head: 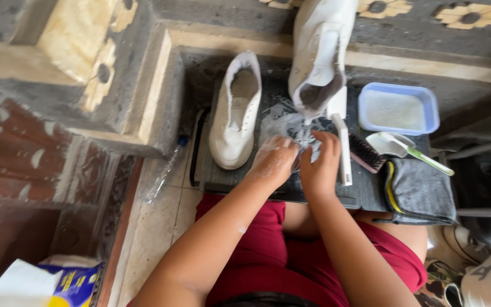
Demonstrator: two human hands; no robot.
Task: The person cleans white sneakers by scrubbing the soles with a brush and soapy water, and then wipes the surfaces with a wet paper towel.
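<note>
My left hand and my right hand are pressed together over a dark wet mat, both soapy and closed around something small and foamy that I cannot make out. A white sneaker lies on the mat to the left of my hands. A second white sneaker leans upright against the wall just above them. A white-handled brush lies right beside my right hand.
A blue-rimmed tub of soapy water stands at the right, with a dark bristle brush, a scoop with a green handle and a folded grey cloth near it. A clear plastic bottle lies on the tiles at left. Stone steps rise to the left.
</note>
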